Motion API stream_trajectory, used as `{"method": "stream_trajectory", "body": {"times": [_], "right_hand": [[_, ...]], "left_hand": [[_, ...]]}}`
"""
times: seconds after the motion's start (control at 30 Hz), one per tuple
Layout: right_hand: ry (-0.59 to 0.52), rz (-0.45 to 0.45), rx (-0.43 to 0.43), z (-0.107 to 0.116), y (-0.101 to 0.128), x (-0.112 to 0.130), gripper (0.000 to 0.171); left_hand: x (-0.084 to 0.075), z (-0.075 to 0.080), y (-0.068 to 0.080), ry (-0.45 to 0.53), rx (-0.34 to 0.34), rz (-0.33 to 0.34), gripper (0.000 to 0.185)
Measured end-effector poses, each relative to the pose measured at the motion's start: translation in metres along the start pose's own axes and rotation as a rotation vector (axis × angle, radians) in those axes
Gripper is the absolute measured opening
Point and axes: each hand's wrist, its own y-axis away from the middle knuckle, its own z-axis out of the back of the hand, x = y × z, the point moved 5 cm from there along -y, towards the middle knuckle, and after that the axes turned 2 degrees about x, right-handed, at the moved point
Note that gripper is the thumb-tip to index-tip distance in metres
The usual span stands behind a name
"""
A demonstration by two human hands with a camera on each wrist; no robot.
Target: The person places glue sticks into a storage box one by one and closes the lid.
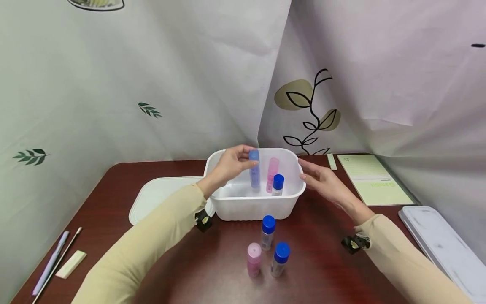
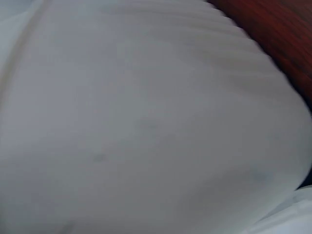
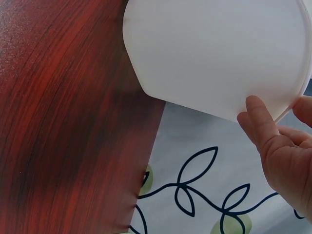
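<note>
Three bottles stand upright in the tub [image 1: 243,209] at frame centre, left hand [image 1: 231,164] pinching the blue bottle [image 1: 255,171], right hand [image 1: 322,179] relaxed at its rim

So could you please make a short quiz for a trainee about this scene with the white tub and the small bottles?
1. How many bottles stand on the table in front of the white tub?
2. True or false: the left hand holds the blue bottle inside the tub.
3. Which thing lies flat just left of the tub: A) the white lid, B) a green notepad, C) a grey tray?

Key
1. Three: one pink bottle and two clear bottles with blue caps.
2. True; its fingers pinch the bottle near the top.
3. A. The right hand rests at the tub's right rim.
</note>
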Motion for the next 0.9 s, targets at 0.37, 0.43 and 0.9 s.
{"method": "stream_trajectory", "body": {"times": [0.37, 0.43, 0.9], "right_hand": [[0.021, 0.005, -0.004, 0.000, -0.001, 0.001, 0.055], [0.007, 0.008, 0.000, -0.001, -0.001, 0.001, 0.055], [-0.009, 0.019, 0.003, -0.001, 0.000, 0.000, 0.055]], "left_hand": [[0.016, -0.019, -0.010, -0.161, 0.054, 0.043, 0.030], [0.017, -0.019, -0.010, -0.177, 0.052, 0.054, 0.029], [0.012, -0.013, -0.004, -0.246, 0.056, 0.028, 0.048]]}}
